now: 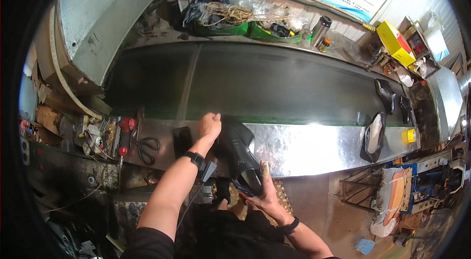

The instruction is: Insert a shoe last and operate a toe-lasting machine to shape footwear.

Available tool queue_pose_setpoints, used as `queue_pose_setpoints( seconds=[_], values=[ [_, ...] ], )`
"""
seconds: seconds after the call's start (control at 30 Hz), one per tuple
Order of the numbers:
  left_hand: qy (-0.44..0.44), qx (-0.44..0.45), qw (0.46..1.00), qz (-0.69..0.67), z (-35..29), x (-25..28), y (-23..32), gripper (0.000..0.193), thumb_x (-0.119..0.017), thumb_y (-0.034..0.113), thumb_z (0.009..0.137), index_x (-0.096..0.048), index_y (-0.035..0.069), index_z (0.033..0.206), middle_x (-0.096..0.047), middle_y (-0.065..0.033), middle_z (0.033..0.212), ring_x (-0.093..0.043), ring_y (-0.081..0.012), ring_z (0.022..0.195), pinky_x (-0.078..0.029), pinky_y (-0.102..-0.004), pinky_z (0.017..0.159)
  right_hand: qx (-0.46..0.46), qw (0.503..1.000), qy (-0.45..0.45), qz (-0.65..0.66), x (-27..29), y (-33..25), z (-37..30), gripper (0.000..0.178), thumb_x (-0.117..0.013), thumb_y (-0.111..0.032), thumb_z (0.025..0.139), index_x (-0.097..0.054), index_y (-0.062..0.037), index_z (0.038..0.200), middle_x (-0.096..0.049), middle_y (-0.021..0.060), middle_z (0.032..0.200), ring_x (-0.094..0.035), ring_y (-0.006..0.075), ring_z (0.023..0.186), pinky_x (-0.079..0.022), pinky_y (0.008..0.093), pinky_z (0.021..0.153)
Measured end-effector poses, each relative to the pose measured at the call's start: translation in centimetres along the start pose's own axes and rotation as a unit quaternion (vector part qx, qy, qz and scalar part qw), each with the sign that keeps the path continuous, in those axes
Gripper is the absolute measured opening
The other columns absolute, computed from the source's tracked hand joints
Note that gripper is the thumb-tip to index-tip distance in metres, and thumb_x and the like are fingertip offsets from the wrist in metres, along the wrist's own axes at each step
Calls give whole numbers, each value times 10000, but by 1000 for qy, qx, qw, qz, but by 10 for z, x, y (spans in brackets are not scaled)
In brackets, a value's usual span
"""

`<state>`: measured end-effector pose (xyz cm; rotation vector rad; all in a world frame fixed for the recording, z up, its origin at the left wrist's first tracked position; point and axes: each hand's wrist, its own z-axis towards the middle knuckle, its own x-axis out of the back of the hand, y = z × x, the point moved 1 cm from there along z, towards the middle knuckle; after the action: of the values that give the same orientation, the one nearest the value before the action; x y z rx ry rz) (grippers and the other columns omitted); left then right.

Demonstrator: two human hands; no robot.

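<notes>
A black shoe lies tilted across the front edge of the shiny metal ledge, toe pointing away from me and opening toward me. My right hand grips it at the heel, thumb along the rim. Beside the toe, on its left, my left hand is closed with the fingers curled; whatever it may hold is hidden. A dark phone rests on the ledge left of my left forearm. Below that forearm is a grey, block-shaped piece with a cable.
Beyond the metal ledge runs a dark conveyor belt. Black-handled scissors and a red tool lie left. Another black shoe and a yellow-capped container stand right. Green trays and a thermos line the back.
</notes>
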<state>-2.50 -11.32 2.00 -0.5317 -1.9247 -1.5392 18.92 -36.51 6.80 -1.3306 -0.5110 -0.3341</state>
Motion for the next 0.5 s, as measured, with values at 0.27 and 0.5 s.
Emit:
queue_pose_setpoints(
  seconds=[0.27,0.5],
  values=[
    [-115,132,983,-55,-56,4,12,739,-778,552,751,-651,-1,1224,-701,-209,1182,-675,-305,1113,-518,-405,975,36,998,-57,3,38,13,-36,1081,-872,-111,723,-226,57,1573,-320,299,1588,-309,440,1491,-256,512,1239],
    [-45,113,991,54,-71,-13,27,685,-803,509,687,-675,-8,1117,-705,-241,1138,-659,-406,1123,-515,-474,978,151,988,0,-27,20,55,-33,1037,-912,-211,758,-272,25,1539,-490,314,1432,-523,470,1319,-436,545,1097]
  ],
)
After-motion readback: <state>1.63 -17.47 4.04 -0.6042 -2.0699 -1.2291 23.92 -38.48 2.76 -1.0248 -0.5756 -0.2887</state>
